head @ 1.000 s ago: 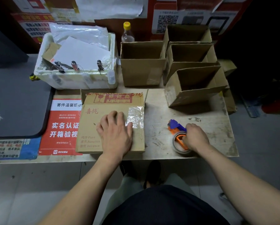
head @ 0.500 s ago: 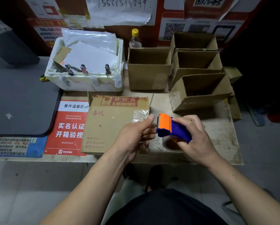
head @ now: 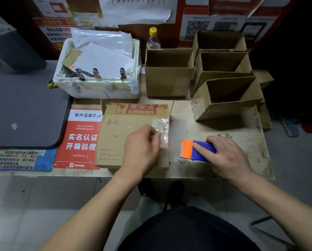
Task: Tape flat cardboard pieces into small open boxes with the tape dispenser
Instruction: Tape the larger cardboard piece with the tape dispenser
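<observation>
Since the earlier picture, my right hand (head: 229, 156) has moved the orange and purple plastic tape dispenser (head: 197, 151) lower and to the right, and now it is close above the pale scratched worktop (head: 224, 127), just beside the right edge of the flat brown cardboard piece with red print (head: 126, 131). The right grip is closed around the purple body, with the index finger lying straight on top. My left hand (head: 140, 149) is over the right part of the cardboard, near the shiny patch of clear tape (head: 161, 126); its fingers are curled, and I think they pinch the free end of the tape, but the strip is too blurred to be sure.

Four finished open brown boxes (head: 168, 77) stand at the back of the worktop.

My judgement of the risk: if the left fingers let go, the thin tape can fold and stick to itself. Also the cardboard lies at the near edge of the worktop, so a hard pull may slide it off.
</observation>
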A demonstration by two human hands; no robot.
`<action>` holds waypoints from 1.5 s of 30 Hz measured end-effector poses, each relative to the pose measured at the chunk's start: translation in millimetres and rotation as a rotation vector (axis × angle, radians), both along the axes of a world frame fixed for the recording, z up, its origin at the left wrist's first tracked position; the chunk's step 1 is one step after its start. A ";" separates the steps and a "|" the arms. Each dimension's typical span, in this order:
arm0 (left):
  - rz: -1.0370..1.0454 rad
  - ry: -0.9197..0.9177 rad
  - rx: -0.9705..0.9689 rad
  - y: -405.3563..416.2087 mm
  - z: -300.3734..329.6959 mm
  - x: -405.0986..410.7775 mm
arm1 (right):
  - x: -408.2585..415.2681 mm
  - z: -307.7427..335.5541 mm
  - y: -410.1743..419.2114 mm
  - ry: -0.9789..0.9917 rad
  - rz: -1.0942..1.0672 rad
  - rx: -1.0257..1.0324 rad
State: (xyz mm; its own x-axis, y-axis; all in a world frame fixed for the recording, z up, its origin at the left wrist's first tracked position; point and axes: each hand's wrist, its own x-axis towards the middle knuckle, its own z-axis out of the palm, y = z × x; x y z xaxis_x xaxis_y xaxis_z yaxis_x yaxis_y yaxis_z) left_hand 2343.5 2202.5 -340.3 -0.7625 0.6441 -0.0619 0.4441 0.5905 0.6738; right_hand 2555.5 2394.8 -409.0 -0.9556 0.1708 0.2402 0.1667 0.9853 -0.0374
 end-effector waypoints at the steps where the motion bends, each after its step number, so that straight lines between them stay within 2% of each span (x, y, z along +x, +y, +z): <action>1: -0.108 0.137 -0.007 7.6 -0.2 13.3 | -6.5 -4.0 -4.3 -0.069 -0.075 -0.037; 3: -0.195 0.262 0.000 17.5 4.5 31.5 | -17.3 -13.0 -5.8 -0.243 -0.276 -0.231; 5: -0.170 0.255 0.009 23.5 7.2 24.7 | -19.4 -28.7 0.7 -0.394 -0.420 -0.456; 8: -0.160 0.232 -0.004 21.7 8.0 12.5 | -15.0 -49.5 6.3 -0.397 -0.531 -0.784; 11: -0.180 0.223 -0.008 21.2 13.0 9.7 | -11.0 -63.9 9.7 -0.378 -0.546 -0.851; 14: -0.210 0.267 -0.036 20.8 14.0 8.5 | -14.8 -67.2 18.6 -0.512 -0.548 -0.785; 16: -0.245 0.287 -0.045 21.8 15.5 6.1 | -30.2 -47.3 21.6 -0.427 -0.538 -0.867; 19: -0.261 0.278 -0.027 20.9 18.7 1.4 | -63.2 10.9 9.5 -0.024 -0.333 -1.272; 21: -0.231 0.244 -0.003 19.2 20.2 -3.5 | -81.2 43.7 -2.0 0.018 -0.186 -1.412; 23: -0.158 0.185 0.029 15.9 20.5 -6.8 | -93.8 57.0 -9.1 -0.068 -0.133 -1.414; 26: 0.011 0.065 0.047 5.0 10.5 -10.2 | -96.9 48.9 -13.6 -0.193 -0.245 -1.410; 28: 0.104 -0.003 -0.008 -4.6 -4.6 -5.8 | -90.4 35.3 -20.0 -0.197 -0.377 -1.522; 31: 0.191 -0.054 -0.103 -14.7 -32.0 5.9 | -80.2 9.1 -31.3 -0.130 -0.596 -1.775; 34: 0.183 -0.004 -0.119 -16.0 -50.1 14.1 | -74.7 -14.3 -40.1 -0.014 -0.723 -1.948; 40: 0.103 0.135 -0.162 -3.0 -58.0 12.4 | -79.1 -32.7 -63.3 0.218 -0.840 -2.056; 45: -0.003 0.301 -0.272 -5.0 -69.0 11.1 | -85.2 -49.8 -82.4 0.194 -0.946 -1.838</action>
State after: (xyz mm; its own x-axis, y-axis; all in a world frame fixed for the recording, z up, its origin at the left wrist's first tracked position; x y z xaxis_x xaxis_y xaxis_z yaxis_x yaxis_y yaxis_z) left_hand 2354.6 2197.5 -409.4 -0.7706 0.6374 -0.0046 0.5999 0.7276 0.3328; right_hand 2470.3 2312.5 -458.7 -0.4382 0.5888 -0.6791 0.3594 -0.5778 -0.7328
